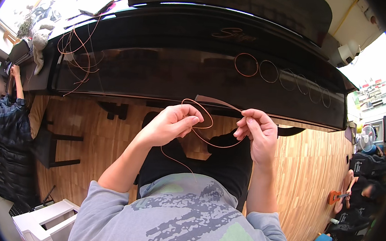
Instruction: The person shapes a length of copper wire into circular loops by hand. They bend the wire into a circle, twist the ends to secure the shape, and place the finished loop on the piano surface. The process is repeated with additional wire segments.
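Left hand and right hand are both pinched on the wire, looped between them. Coiling seems under way; next, a steady hold by one hand is called for.

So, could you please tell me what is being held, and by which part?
A copper-coloured wire: the left hand pinches it beside a small loop, the right hand another stretch; the exact grip points are hidden.

A patterned grey T-shirt tops black trousers.
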The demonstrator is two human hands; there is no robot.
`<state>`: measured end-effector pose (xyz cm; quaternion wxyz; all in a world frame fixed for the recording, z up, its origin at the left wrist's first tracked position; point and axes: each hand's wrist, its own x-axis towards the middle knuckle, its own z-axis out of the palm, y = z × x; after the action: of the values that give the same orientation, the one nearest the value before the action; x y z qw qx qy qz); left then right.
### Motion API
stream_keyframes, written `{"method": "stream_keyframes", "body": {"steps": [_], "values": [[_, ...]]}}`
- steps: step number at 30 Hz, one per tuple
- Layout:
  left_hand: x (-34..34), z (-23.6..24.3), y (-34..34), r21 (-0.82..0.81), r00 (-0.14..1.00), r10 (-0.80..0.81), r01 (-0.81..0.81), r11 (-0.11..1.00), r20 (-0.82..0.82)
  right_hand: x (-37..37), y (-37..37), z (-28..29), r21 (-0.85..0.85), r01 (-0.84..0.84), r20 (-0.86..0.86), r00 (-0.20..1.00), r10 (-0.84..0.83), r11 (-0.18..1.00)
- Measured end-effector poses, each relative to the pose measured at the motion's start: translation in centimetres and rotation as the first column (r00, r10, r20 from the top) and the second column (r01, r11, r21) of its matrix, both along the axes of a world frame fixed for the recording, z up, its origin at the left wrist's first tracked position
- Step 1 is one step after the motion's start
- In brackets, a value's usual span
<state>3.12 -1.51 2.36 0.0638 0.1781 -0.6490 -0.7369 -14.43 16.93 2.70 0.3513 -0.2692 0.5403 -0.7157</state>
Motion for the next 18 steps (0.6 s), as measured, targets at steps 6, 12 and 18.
{"method": "stream_keyframes", "body": {"steps": [6,12,18], "values": [[-0.3,0.9,0.8,0.048,0.998,-0.065,0.064,0.997,0.013,1.1,-0.7,-1.1,-0.092,-0.176,0.136,0.973,0.187,0.98],[-1.1,0.7,1.9,-0.162,0.962,-0.239,0.259,0.952,0.134,3.1,-2.0,-1.3,-0.125,-0.207,0.259,0.937,0.233,0.97],[-1.1,1.5,2.5,-0.364,0.916,-0.262,0.366,0.856,0.304,3.9,-2.3,-0.4,0.03,-0.185,-0.295,0.937,0.186,0.982]]}}
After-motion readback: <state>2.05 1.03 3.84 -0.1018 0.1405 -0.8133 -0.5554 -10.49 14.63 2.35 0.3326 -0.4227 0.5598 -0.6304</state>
